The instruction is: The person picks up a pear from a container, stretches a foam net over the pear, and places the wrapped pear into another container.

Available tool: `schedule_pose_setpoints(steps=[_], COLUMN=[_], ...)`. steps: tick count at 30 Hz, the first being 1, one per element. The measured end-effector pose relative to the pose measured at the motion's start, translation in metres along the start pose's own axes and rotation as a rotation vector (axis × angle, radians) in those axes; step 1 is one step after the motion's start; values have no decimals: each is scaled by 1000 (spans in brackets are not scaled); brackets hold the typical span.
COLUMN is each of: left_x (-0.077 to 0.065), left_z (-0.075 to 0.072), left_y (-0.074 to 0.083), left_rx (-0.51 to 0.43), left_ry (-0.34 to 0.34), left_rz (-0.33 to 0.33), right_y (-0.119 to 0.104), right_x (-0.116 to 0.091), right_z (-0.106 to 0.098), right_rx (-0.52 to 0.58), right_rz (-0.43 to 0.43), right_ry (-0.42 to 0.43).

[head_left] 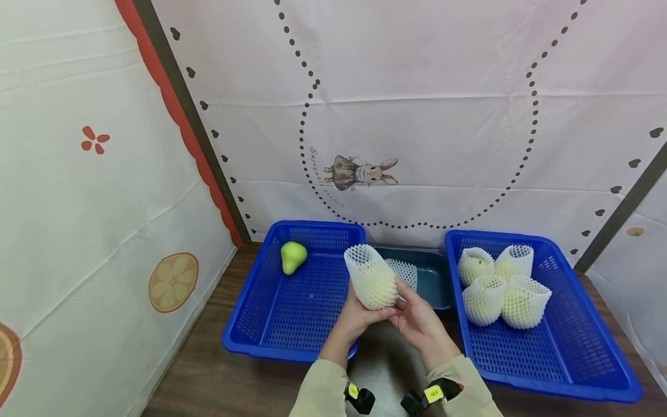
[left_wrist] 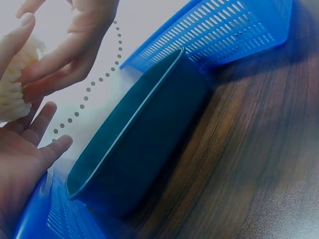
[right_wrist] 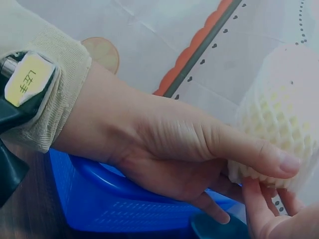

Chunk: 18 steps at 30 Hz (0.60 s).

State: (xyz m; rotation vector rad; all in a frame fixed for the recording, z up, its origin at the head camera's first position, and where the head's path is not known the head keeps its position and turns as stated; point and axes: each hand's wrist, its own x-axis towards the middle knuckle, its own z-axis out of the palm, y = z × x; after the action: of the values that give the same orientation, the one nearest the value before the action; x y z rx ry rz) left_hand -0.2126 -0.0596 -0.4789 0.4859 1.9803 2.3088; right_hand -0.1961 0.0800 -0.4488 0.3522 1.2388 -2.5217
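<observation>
A pale yellow fruit in a white foam net (head_left: 371,278) is held up between both hands, over the front of the dark green tray. My left hand (head_left: 356,313) grips it from the left and below, its thumb (right_wrist: 269,160) lying along the net. From the other side my right hand (head_left: 419,324) holds its lower end with the fingertips, which dig into the net in the left wrist view. The net's open end points up and left, away from me. Behind the right fingers, another piece of white foam net (head_left: 405,272) lies in the dark green tray (head_left: 435,278).
On the left stands a blue basket (head_left: 292,350) with one green pear (head_left: 293,257) in its back left corner. The blue basket (head_left: 589,388) on the right contains several netted fruits (head_left: 523,301). A printed cloth (head_left: 443,133) hangs behind the wooden table (head_left: 193,376).
</observation>
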Motion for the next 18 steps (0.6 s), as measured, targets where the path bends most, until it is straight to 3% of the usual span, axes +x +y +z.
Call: schedule_pose_setpoints(steps=[6,12,18], left_x=[5,3,3], left_z=[-3,-5,-3], left_y=[-18,-20,-20], left_rx=[-39,-62,-65], left_ry=[7,-6,34], left_rz=[-11,12,3], right_y=[0,1,3], right_x=[0,0,0], right_z=[-1,-2,-4], right_rx=[12,81,140], right_rz=[-16,15,45], right_ry=[4,16,-11])
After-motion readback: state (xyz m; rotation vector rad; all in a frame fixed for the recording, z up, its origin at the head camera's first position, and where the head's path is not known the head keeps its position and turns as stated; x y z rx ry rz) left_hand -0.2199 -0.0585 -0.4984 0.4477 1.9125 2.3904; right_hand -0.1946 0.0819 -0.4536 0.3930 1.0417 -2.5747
